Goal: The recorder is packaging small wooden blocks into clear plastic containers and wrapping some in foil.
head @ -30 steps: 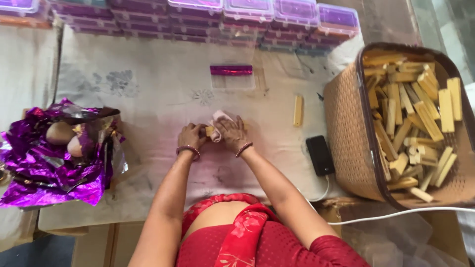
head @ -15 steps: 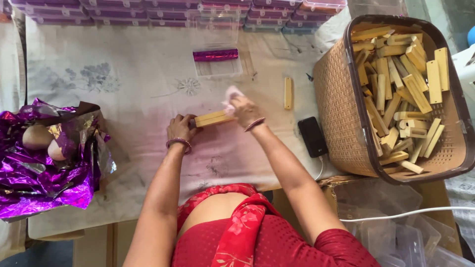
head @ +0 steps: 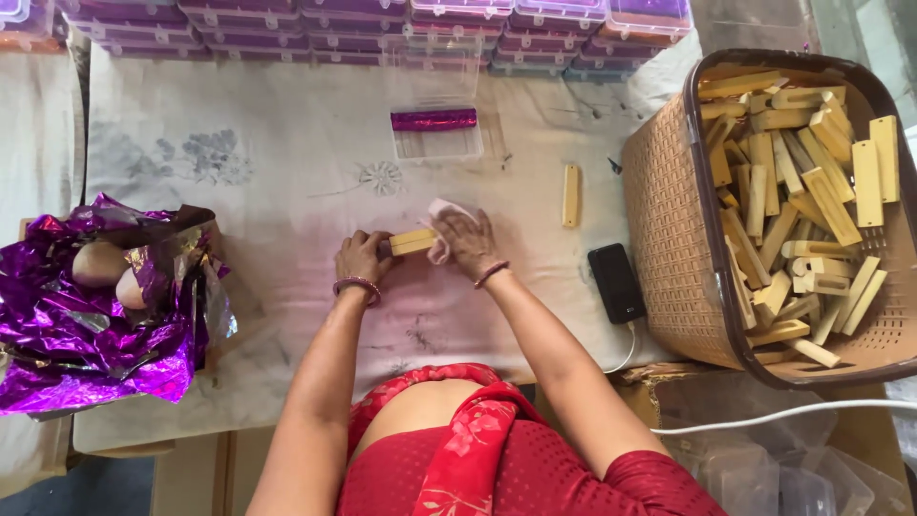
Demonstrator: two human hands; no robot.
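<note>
My left hand (head: 361, 256) grips one end of a pale yellow wooden block (head: 412, 242) lying flat on the cloth-covered table (head: 287, 182). My right hand (head: 468, 242) presses a small pink cloth (head: 440, 216) over the block's other end. Both wrists wear bangles. Another wooden block (head: 571, 195) lies alone to the right of my hands.
A woven brown basket (head: 669, 220) full of wooden blocks stands at the right. A black phone (head: 616, 283) with a white cable lies beside it. Crumpled purple foil (head: 86, 325) sits at the left. A clear box with purple foil (head: 436, 132) and stacked lidded boxes (head: 382, 29) line the far edge.
My right hand with the pink cloth has slid back along the block toward my left hand, covering most of it again. The camera view has shifted slightly.
</note>
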